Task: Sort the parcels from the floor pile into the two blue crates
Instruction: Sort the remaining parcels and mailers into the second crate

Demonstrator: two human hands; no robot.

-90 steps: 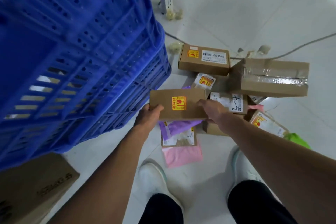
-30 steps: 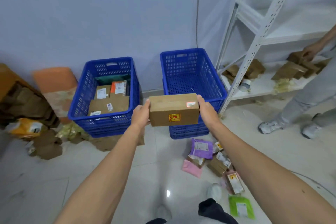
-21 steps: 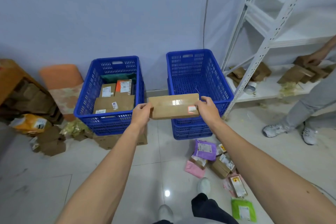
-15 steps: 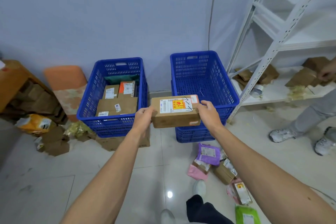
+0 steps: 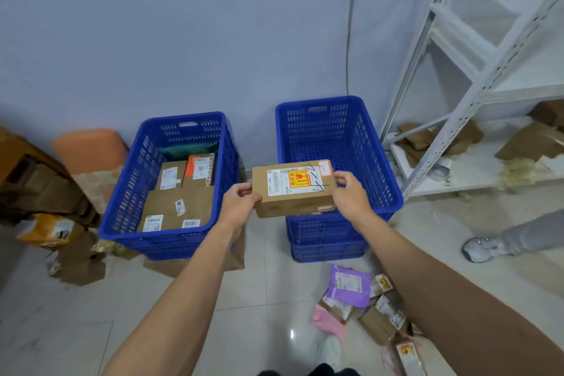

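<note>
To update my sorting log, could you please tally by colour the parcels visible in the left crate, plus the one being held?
Brown boxes in the left crate: 2
Orange box: 1
Green parcel: 1
Brown held box: 1
Total: 5

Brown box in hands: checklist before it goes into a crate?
1. Grip: left hand and right hand hold the brown box by its ends: ok.
2. Its label faces up: ok.
3. Room in right crate, bare bottom showing: ok.
4. Room in left crate, walls rise above its parcels: ok.
5. Which crate this box belongs in: cannot tell.
</note>
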